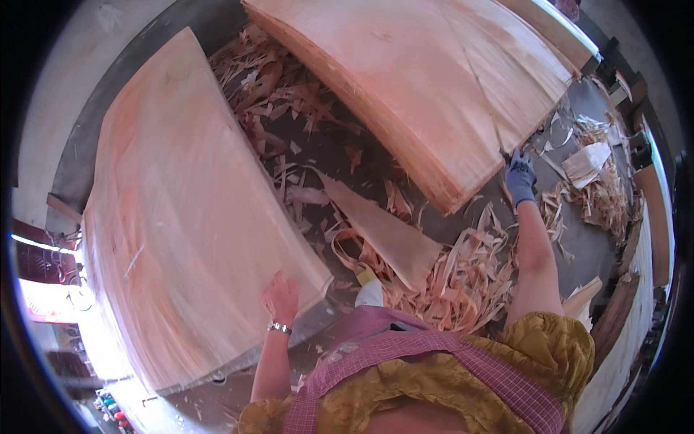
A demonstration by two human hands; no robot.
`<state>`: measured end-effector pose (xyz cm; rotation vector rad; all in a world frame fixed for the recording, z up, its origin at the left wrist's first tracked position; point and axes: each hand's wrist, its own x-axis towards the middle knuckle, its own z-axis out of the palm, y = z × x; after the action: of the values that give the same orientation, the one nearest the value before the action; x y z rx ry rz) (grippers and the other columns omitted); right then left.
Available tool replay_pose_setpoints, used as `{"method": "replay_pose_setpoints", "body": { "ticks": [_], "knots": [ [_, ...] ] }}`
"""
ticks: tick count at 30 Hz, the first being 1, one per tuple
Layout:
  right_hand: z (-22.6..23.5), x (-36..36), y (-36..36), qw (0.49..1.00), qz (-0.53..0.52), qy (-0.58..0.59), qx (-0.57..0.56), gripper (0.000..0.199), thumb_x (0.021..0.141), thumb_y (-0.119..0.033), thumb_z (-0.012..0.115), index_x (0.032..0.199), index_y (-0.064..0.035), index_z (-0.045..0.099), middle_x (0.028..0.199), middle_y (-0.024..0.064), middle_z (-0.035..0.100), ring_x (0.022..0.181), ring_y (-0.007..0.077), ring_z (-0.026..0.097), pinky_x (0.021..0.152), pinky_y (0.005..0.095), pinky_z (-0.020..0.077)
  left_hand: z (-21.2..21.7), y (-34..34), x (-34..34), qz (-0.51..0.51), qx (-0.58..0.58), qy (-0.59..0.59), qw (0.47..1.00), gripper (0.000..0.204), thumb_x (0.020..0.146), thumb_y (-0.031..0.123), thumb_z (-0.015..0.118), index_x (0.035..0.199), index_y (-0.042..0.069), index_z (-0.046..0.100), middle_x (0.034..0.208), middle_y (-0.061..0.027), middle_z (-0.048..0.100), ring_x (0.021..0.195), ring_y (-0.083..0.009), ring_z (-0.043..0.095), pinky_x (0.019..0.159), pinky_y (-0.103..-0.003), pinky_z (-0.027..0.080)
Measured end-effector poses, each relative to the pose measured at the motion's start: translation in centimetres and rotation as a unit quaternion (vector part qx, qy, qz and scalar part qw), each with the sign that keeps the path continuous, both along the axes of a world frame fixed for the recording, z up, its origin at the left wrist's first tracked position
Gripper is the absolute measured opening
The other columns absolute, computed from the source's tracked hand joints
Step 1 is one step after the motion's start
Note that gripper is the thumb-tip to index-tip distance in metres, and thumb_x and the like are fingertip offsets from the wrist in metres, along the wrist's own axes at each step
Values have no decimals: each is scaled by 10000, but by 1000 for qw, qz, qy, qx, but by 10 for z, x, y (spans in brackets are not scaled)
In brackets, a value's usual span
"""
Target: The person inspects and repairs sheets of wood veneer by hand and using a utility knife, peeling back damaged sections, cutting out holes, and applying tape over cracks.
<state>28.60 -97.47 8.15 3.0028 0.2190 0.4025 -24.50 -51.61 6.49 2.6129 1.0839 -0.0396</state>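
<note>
- My bare left hand (pixel 280 295) lies flat, fingers spread wide, on the near edge of the left veneer stack (pixel 188 217).
- My gloved right hand (pixel 520 177) grips the corner of the right veneer stack (pixel 426 79).
- Wood scraps (pixel 405 246) litter the floor (pixel 593 249) between them.

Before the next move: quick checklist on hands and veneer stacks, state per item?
1. Left hand flat on the near edge of the left veneer stack: ok.
2. Right hand, gloved, at the lower right corner of the far veneer stack: ok.
3. Right hand actually pinching a sheet: cannot tell, fingers too small.
4. Left hand bare, no glove: not ok for splintery edges, probably.
5. Floor between stacks free of debris: not ok, wood scraps and a loose veneer offcut lie there.
6. Stack edges aligned: cannot tell, the lens bends them.
</note>
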Motion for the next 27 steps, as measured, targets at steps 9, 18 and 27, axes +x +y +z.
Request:
{"method": "replay_pose_setpoints", "body": {
  "ticks": [9, 18, 27],
  "knots": [
    [-53, 20, 116, 976, 88, 175, 99, 296, 887, -368, 648, 1081, -145, 651, 1114, 178, 610, 1038, 391, 605, 865, 484, 501, -31, 104, 86, 164, 144, -43, 975, 638, 911, 328, 601, 1465, 95, 386, 1435, -176, 461, 1326, -338, 417, 1104, -507, 274],
    [-56, 316, 381, 960, 123, 147, 203, 642, 869, -561, 635, 1340, -146, 503, 1299, 241, 505, 1113, 432, 594, 900, 502, 499, -5, 146, 148, 286, 63, 121, 949, 599, 953, 371, 559, 1433, 41, 419, 1343, -201, 539, 1240, -321, 509, 1048, -477, 361],
    [-96, 522, 531, 961, 137, 140, 196, 460, 905, -464, 631, 1251, -167, 575, 1182, 185, 551, 1038, 389, 613, 836, 485, 514, 29, 191, 262, 427, 4, 211, 880, 550, 976, 329, 502, 1413, 10, 402, 1324, -216, 549, 1230, -359, 531, 1032, -530, 365]
  ]
}}
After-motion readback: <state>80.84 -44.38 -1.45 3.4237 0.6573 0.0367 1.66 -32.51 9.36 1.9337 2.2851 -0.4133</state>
